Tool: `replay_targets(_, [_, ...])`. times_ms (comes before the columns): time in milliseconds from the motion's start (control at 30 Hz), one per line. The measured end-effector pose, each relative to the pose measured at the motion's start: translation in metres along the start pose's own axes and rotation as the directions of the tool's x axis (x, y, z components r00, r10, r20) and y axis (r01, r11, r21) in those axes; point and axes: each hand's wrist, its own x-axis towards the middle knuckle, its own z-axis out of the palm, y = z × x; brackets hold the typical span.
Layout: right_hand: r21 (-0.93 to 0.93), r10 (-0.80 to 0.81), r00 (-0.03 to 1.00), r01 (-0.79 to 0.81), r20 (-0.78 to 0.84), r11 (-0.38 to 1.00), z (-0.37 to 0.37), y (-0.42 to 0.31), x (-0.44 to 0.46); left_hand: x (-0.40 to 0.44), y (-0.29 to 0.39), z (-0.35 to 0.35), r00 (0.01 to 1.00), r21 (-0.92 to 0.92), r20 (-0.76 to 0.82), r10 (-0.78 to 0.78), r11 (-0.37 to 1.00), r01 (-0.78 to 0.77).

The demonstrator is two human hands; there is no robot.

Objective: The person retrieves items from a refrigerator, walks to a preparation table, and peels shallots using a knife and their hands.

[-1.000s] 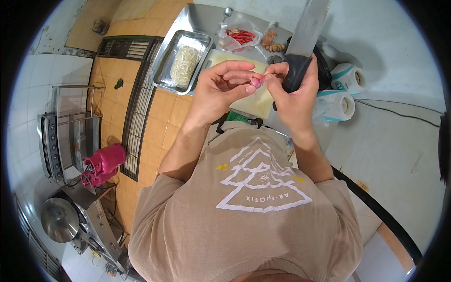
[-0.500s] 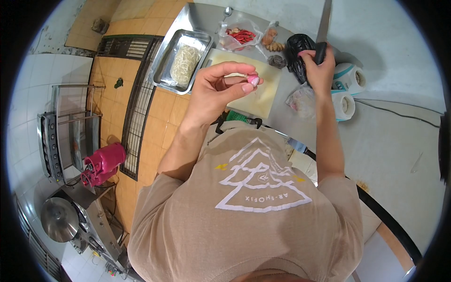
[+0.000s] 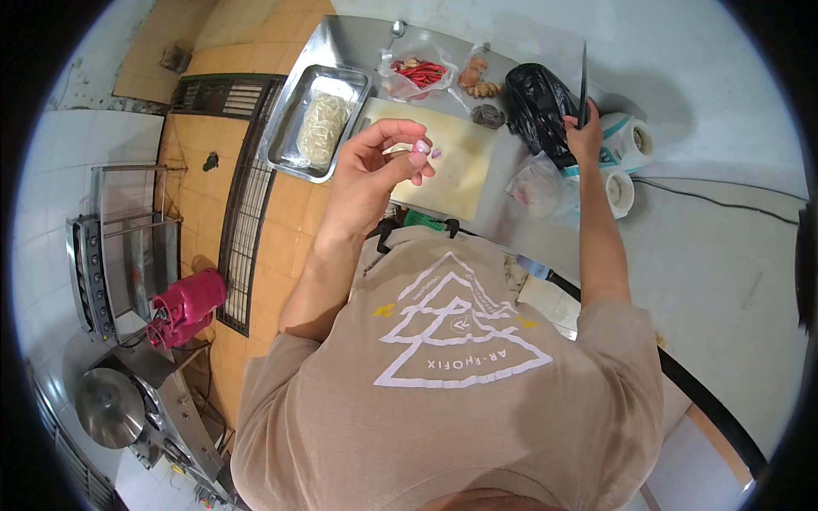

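Note:
My left hand [image 3: 375, 162] is raised over the near left part of the pale cutting board [image 3: 464, 179], its fingertips pinching a small peeled shallot [image 3: 421, 147]. A little purple piece [image 3: 436, 154] shows just right of the fingertips; whether it lies on the board or hangs in the air I cannot tell. Out to the right, my right hand [image 3: 584, 140] grips the dark handle of a kitchen knife [image 3: 584, 81], blade pointing up and away from me. Beside that hand is a black plastic bag [image 3: 538, 106].
Left of the board stands a metal tray [image 3: 285, 153] with pale noodle-like strands [image 3: 324, 128]. Behind are a bag of red chillies [image 3: 422, 72], ginger [image 3: 484, 88] and a spoon [image 3: 397, 29]. Paper rolls [image 3: 629, 140] and a clear bag [image 3: 537, 187] sit right. A second knife [image 3: 535, 267] lies near my waist.
My left hand has moved slightly left and down with the shallot, and a small purple piece now shows beside it. The knife in my right hand has turned its blade more edge-on.

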Motion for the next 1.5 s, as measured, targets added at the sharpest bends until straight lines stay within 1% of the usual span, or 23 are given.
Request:
replay_targets(100, [-0.008, 0.043, 0.999, -0.043, -0.024, 0.999, -0.003, -0.007, -0.004, 0.001, -0.004, 0.001, 1.000, 0.086, -0.009, -0.024, 0.996, 0.024])
replay_targets(200, [0.100, 0.094, 0.995, -0.098, 0.042, 0.990, -0.006, -0.007, -0.003, 0.003, -0.007, 0.001, 0.999, 0.090, -0.029, -0.018, 0.996, 0.021])
replay_targets(300, [0.028, 0.024, 0.999, -0.024, 0.031, 0.999, -0.006, 0.000, -0.004, 0.005, -0.008, 0.002, 0.999, 0.090, -0.025, -0.038, 0.995, 0.040])
replay_targets(400, [-0.074, -0.082, 0.997, 0.080, -0.015, 0.994, 0.000, 0.017, -0.001, 0.005, -0.012, -0.001, 0.999, 0.099, -0.031, -0.032, 0.994, 0.035])
replay_targets(500, [-0.067, -0.139, 0.989, 0.135, -0.051, 0.989, 0.001, 0.023, -0.002, 0.003, -0.014, -0.005, 0.999, 0.106, -0.048, -0.009, 0.994, 0.014])
replay_targets(600, [0.016, -0.052, 0.999, 0.052, 0.002, 0.999, -0.003, 0.016, -0.006, 0.001, -0.017, -0.011, 0.998, 0.102, -0.055, 0.012, 0.995, -0.007])
replay_targets(700, [0.018, -0.111, 0.992, 0.112, -0.057, 0.993, 0.000, 0.021, -0.006, 0.001, -0.018, -0.014, 0.998, 0.106, -0.061, 0.018, 0.994, -0.011])
replay_targets(800, [0.230, 0.106, 0.993, -0.116, 0.054, 0.966, -0.023, -0.030, -0.020, 0.000, -0.013, -0.007, 0.994, 0.161, -0.113, 0.009, 0.987, 0.010])
replay_targets(900, [0.537, 0.081, 0.970, -0.196, 0.230, 0.821, -0.038, -0.081, -0.043, 0.001, -0.012, -0.003, 0.992, 0.174, -0.105, 0.074, 0.983, -0.055])
replay_targets(933, [0.555, 0.028, 0.966, -0.170, 0.256, 0.814, -0.047, -0.112, -0.056, 0.001, -0.010, -0.001, 0.991, 0.173, -0.108, 0.078, 0.983, -0.059])
replay_targets(1033, [0.664, -0.080, 0.943, -0.165, 0.323, 0.729, -0.041, -0.150, -0.087, 0.002, -0.007, 0.004, 0.992, 0.160, -0.096, 0.082, 0.985, -0.066])
replay_targets(1067, [0.722, -0.139, 0.935, -0.153, 0.328, 0.675, -0.039, -0.163, -0.096, 0.002, -0.006, 0.004, 0.993, 0.151, -0.084, 0.085, 0.986, -0.071])
replay_targets(1100, [0.776, -0.199, 0.923, -0.143, 0.328, 0.615, -0.037, -0.176, -0.105, 0.002, -0.005, 0.005, 0.993, 0.144, -0.073, 0.088, 0.987, -0.077])
replay_targets(1200, [0.818, -0.288, 0.852, -0.242, 0.436, 0.521, -0.037, -0.213, -0.126, 0.002, -0.001, 0.009, 0.986, 0.145, -0.074, 0.146, 0.980, -0.135])
replay_targets(1233, [0.810, -0.308, 0.792, -0.359, 0.527, 0.463, -0.037, -0.217, -0.131, 0.002, 0.000, 0.007, 0.989, 0.167, -0.070, 0.130, 0.979, -0.117])
replay_targets(1300, [0.738, -0.363, 0.643, -0.578, 0.675, 0.349, -0.037, -0.225, -0.138, 0.002, 0.002, 0.004, 0.994, 0.211, -0.058, 0.095, 0.974, -0.081])
replay_targets(1333, [0.677, -0.305, 0.605, -0.633, 0.735, 0.375, -0.045, -0.236, -0.142, 0.002, 0.003, 0.001, 0.993, 0.239, -0.064, 0.100, 0.968, -0.082])
replay_targets(1400, [0.649, -0.332, 0.558, -0.660, 0.761, 0.378, -0.048, -0.240, -0.146, 0.002, 0.001, -0.005, 0.991, 0.292, -0.075, 0.113, 0.953, -0.086])
replay_targets(1433, [0.633, -0.344, 0.532, -0.675, 0.774, 0.380, -0.049, -0.241, -0.148, 0.002, 0.000, -0.006, 0.985, 0.290, -0.065, 0.158, 0.948, -0.133])
replay_targets(1467, [0.642, -0.405, 0.509, -0.688, 0.759, 0.339, -0.048, -0.240, -0.149, 0.003, -0.001, -0.007, 0.978, 0.287, -0.055, 0.201, 0.941, -0.177])
replay_targets(1500, [0.660, -0.423, 0.516, -0.660, 0.745, 0.359, -0.050, -0.242, -0.151, 0.003, -0.001, -0.009, 0.969, 0.283, -0.045, 0.243, 0.933, -0.221])
